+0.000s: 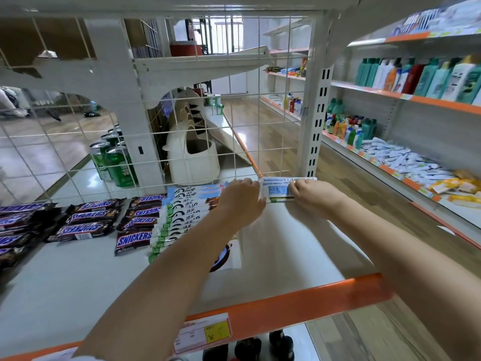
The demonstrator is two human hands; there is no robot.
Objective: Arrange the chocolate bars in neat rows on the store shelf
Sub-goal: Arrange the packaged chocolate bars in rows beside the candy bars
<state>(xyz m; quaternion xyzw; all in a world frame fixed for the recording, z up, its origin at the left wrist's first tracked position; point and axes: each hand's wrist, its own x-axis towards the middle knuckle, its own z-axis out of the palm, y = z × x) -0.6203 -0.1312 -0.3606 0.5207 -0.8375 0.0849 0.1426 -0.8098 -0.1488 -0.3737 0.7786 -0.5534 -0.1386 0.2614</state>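
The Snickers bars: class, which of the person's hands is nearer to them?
Left. The left hand lies just right of the Snickers bars, past the white bars; the right hand is further right.

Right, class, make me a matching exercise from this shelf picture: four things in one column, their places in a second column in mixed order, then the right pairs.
Things
1. dark brown Snickers bars
2. green drink cans
3. white and blue flat packet
4. yellow price label

Places
A. behind the white wire grid
B. on the orange shelf edge
C. lying at the shelf's left side
D. held between the left hand and right hand

Pairs: 1-C, 2-A, 3-D, 4-B
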